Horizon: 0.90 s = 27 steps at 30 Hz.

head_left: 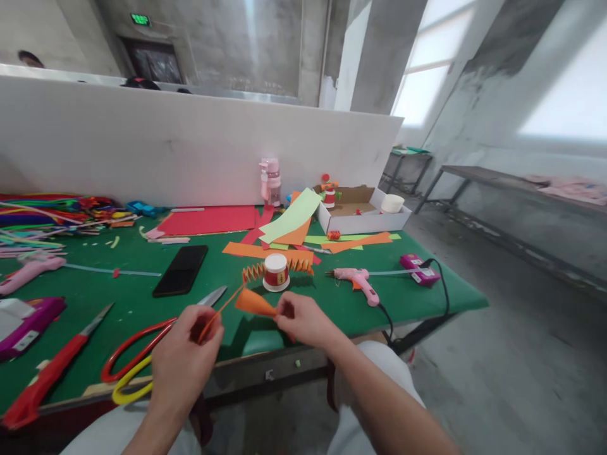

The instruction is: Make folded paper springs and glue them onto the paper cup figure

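In the head view my left hand (187, 351) pinches a thin orange paper strip, seen nearly edge-on and slanting up to the right. My right hand (303, 319) is closed on the narrow end of a wider orange paper strip (253, 302). The two pieces come close at their far ends; I cannot tell whether they are one strip. Just beyond them stands a small red and white paper cup (275, 273), upside down, with accordion-folded orange paper arms (301, 265) at both sides. Red-and-yellow-handled scissors (137, 354) lie partly under my left hand.
A pink glue gun (358, 278) lies at right with its cord; another glue gun (33, 268) lies left. A red-handled knife (57, 373), black phone (181, 270), paper strips (294, 218), white box (363, 221) and pink bottle (271, 183) share the green table.
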Each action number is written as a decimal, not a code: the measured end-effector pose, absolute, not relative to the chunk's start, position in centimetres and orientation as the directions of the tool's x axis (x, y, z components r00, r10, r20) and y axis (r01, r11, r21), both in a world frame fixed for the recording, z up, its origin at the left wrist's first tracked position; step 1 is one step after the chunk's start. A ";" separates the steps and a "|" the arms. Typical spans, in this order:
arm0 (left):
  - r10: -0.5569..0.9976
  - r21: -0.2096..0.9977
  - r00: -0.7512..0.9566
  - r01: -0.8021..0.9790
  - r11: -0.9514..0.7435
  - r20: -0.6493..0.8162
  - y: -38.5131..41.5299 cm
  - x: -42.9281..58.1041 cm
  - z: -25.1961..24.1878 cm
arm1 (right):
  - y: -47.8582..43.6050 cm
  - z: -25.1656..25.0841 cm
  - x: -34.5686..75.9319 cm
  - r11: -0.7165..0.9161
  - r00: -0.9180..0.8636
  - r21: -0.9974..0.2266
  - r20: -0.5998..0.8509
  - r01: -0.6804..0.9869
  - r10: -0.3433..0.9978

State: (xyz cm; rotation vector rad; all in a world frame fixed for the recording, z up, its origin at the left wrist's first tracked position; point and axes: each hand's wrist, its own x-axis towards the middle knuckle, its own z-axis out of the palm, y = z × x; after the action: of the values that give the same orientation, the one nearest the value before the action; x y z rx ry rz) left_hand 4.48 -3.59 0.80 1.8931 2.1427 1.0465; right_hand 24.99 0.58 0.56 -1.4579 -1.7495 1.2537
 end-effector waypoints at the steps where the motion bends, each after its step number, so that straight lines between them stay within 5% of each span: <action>1: 0.869 0.548 -0.263 0.836 -0.011 0.418 -4.0 4.6 0.7 | 0.3 0.2 24.4 -0.124 -0.303 -0.962 -0.197 0.242 0.933; 3: 0.797 0.510 -0.252 0.856 -0.081 0.549 -4.6 4.7 0.4 | -0.3 -0.6 22.9 -0.353 -0.390 -0.917 -0.261 -0.185 0.883; 6: 0.746 0.355 -0.002 0.880 -0.315 0.666 -4.6 4.9 -0.3 | -1.1 -1.9 20.7 -0.501 -0.471 -0.718 -0.269 -0.483 0.840; 10: 0.747 0.215 0.288 0.841 -0.496 0.599 -4.0 5.5 -0.7 | -1.8 -2.9 19.0 -0.522 -0.450 -0.636 -0.291 -0.568 0.844; 14: 0.783 0.131 0.365 0.864 -0.486 0.503 -3.6 5.8 -0.8 | -1.7 -2.6 19.0 -0.573 -0.497 -0.567 -0.303 -0.592 0.813; 19: 0.765 0.084 0.426 0.847 -0.525 0.484 -3.9 5.6 -1.2 | -1.6 -2.2 18.9 -0.495 -0.443 -0.641 -0.258 -0.587 0.859; 23: 0.755 0.238 0.435 0.766 -0.597 0.491 -4.4 4.6 -1.2 | -1.5 -2.5 18.6 -0.471 -0.346 -0.687 -0.324 -0.553 0.880; 27: 0.925 0.707 0.051 0.629 -0.323 0.377 -4.2 2.7 -0.5 | -2.0 -2.5 18.4 -0.429 -0.455 -0.796 -0.221 -0.428 0.863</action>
State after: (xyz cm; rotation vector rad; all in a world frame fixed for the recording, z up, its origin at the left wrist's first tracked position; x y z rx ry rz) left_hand 2.73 -4.17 -0.50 1.9845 1.5627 1.1597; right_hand 18.40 -2.03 -2.53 -0.8057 -0.8545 1.9676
